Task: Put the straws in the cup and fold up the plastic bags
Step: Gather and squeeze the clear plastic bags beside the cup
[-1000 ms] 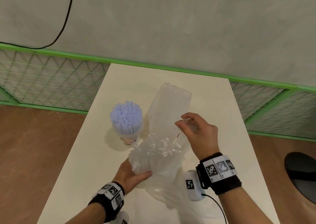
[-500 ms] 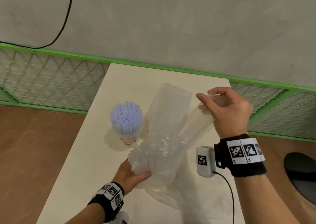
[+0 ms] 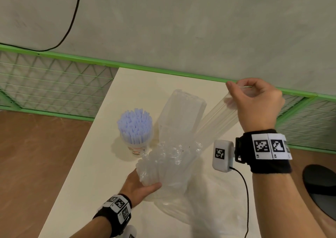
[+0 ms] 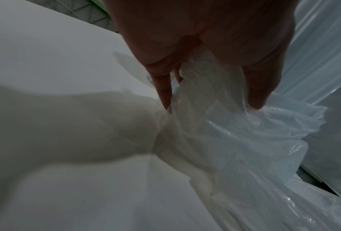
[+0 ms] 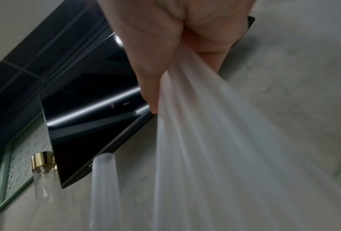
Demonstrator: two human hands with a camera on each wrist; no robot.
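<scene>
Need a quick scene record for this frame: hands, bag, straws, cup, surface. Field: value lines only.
left hand: grips the bunched plastic bag low, near the table
right hand: raised, holds a bundle of clear straws slanting up out of the bag
cup: upright, left of the bag, packed with pale purple straws
table: white; loose plastic spread on its near right part

Head view looks down over table (image 3: 87,174); wrist views close behind palms; all share plastic bag (image 3: 171,167).
</scene>
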